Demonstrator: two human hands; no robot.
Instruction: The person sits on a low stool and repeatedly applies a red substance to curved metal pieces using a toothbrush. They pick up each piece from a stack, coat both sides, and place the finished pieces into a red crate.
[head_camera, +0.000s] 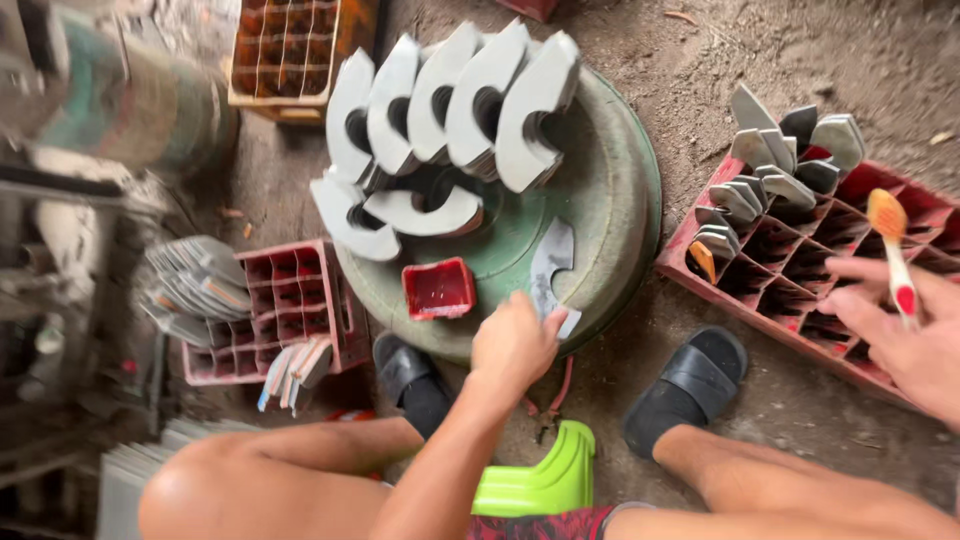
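Left grip (515, 340) pinches the lower end of a flat grey metal blank (551, 272) with a notch cut in one side — the piece lies on the round green table (620, 190), running up and away from the fingertips. Right grip (915, 345) is closed around the handle of an orange toothbrush (893, 250), brush head up, held over the big red crate (850, 290) at the right, well apart from the blank. One small red tray (439, 288) sits just left of the left hand. Behind it, five stacks of grey blanks (455, 100) stand on edge in a row, with two more leaning in front. Two black sandals (690, 385) on the dirt floor, one green stool (545, 480) between the knees — and a smaller red crate (300, 300) off to the left.
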